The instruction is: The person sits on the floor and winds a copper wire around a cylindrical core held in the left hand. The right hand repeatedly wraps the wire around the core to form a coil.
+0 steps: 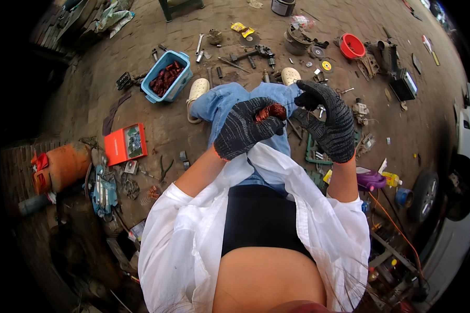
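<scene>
My left hand (248, 125), in a dark speckled knit glove, is closed round a coil of reddish copper wire (269, 112) above my jeans (214, 99). Just to its right, my gloved right hand (326, 120) is raised with its upper fingers curled; what they pinch, if anything, is too small to make out. Below and behind my right hand is a green tool case (315, 156), partly hidden.
A blue tub of copper pieces (178, 84), a red box (116, 148), an orange gas cylinder (68, 167) and scattered tools (237, 65) lie around me. A red bowl (352, 39), a battery (402, 83), a loose wheel (423, 198) and a white vehicle (462, 235) are rightward.
</scene>
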Demonstrator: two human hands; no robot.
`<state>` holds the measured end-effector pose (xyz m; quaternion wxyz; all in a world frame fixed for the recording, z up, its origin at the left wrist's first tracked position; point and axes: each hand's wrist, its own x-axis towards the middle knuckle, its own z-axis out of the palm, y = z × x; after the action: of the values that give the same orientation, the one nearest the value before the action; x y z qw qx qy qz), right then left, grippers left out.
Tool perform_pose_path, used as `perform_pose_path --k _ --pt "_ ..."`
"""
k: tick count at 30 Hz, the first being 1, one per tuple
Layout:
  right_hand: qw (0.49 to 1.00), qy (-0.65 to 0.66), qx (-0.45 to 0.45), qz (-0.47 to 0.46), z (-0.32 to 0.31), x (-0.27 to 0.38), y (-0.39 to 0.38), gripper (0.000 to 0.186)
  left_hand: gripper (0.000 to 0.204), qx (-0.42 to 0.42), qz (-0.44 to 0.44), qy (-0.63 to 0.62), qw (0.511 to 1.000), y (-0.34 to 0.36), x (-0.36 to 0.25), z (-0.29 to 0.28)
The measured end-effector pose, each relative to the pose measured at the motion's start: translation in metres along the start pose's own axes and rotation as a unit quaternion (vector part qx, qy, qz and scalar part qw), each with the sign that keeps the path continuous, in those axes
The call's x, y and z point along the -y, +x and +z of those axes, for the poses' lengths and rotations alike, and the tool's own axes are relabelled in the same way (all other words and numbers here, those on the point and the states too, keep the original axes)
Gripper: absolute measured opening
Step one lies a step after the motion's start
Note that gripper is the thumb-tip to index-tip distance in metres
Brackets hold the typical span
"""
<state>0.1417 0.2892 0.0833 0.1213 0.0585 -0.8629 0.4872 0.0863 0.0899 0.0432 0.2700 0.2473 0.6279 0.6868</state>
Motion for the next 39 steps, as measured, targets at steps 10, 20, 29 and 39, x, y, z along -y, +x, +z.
perform_pose_path --k 10,20,29,39 --pt "0.994 0.081 -0.067 0.027 0.008 -0.01 -0.017 0.035 0.021 -0.019 -0.005 -0.087 0.996 -0.007 0.006 -0.006" --pt "0.858 0.448 -0.169 0.186 0.02 -0.022 -0.019 0.023 0.026 -0.007 -0.004 -0.113 0.994 -0.011 0.0 -0.005" --pt "0.924 0.304 -0.17 0.155 0.044 -0.017 -0.03 0.025 0.015 -0.086 0.124 0.094 0.984 -0.009 -0.007 0.005" --pt "0.951 0.201 -0.162 0.17 0.043 -0.011 -0.027 0.014 0.019 -0.093 0.16 0.18 0.966 -0.008 -0.006 0.004"
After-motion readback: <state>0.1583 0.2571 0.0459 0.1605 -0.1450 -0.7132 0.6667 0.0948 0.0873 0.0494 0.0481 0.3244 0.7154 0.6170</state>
